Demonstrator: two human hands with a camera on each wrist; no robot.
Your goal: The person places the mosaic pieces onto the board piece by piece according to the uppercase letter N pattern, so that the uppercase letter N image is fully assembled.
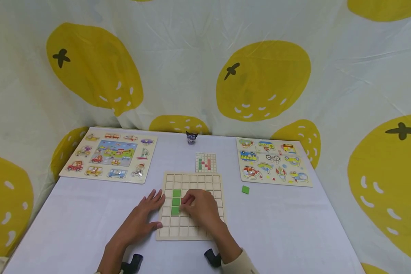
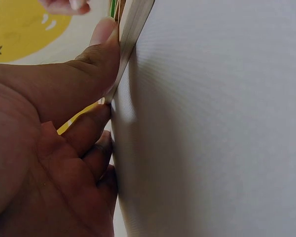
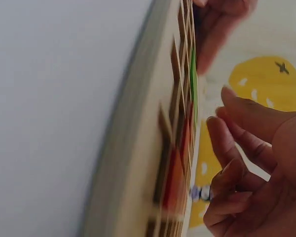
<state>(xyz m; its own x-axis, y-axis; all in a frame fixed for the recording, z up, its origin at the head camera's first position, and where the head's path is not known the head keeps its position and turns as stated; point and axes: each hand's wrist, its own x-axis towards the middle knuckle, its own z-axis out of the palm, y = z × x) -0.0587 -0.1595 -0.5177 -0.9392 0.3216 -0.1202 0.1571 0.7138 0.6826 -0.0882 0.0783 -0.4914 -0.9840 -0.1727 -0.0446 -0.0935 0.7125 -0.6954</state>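
Note:
A wooden grid board [image 1: 191,233] lies on the white table, with several green tiles [image 1: 176,201] standing in one column of its squares. Red tiles [image 3: 173,180] sit in the board in the right wrist view; in the head view my right hand covers most of them. My left hand [image 1: 145,215] rests at the board's left edge, thumb [image 2: 101,47] and fingers touching its side. Over the middle of the board hovers my right hand [image 1: 203,208], just right of the green column. Its thumb and fingers are bent toward each other, with nothing visible between them.
A pattern card [image 1: 206,163] with green and red squares lies behind the board, and a small dark figurine [image 1: 191,137] stands farther back. A loose green tile [image 1: 245,189] lies to the right. Picture puzzles [image 1: 150,160] [image 1: 275,161] flank the board. Black objects [image 1: 212,258] are below my wrists.

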